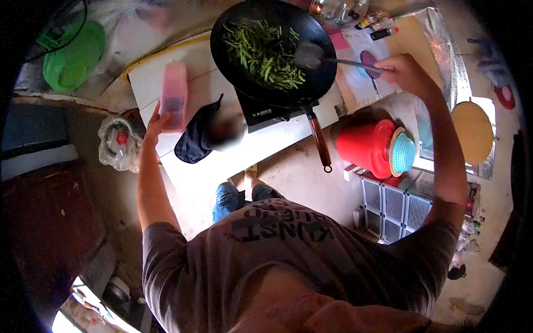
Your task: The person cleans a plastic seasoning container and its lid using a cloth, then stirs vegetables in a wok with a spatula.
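My right hand point(408, 73) is closed around the handle of a spatula point(308, 56), whose flat head is in a black wok point(322, 83). Cut green beans point(261, 53) lie spread over the left side of the wok, some close to the spatula head. The wok sits on a black electric cooker point(261, 114), its wooden handle pointing toward me. At the left, the fingers of my left hand point(155, 121) grip the lower side of a long pink translucent container point(174, 100) on the white table point(239, 158).
A dark cloth item point(195, 136) with a blurred patch lies between container and cooker. Right of the table are a red bucket point(361, 147) and a blue strainer point(407, 151). Small bottles point(383, 25) stand at the back right. A green basin point(75, 55) is far left, above a plastic bag point(119, 147).
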